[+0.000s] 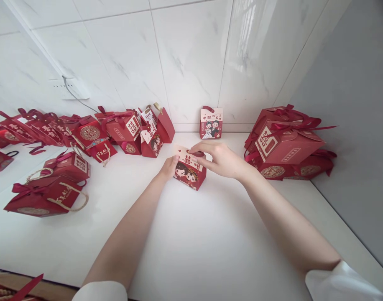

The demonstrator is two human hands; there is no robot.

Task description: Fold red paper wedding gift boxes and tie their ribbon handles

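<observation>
A small red gift box (190, 172) with two cartoon faces and a cream top flap stands upright on the white table (191, 242), near its middle. My left hand (170, 167) holds the box at its left side, the fingertips against the edge of the flap. At the upper right of the same box is my right hand (215, 158), thumb and fingers closed around the top edge; part of the top is hidden under it. Behind them, a similar box (211, 124) with a cartoon couple stands against the wall.
Stacked red boxes with ribbons (288, 142) stand at the right, beside a grey panel (351, 125). Several red boxes (121, 127) line the wall at the left; two rope-handled boxes (50, 194) sit nearer. More red items (22, 290) lie at the lower left.
</observation>
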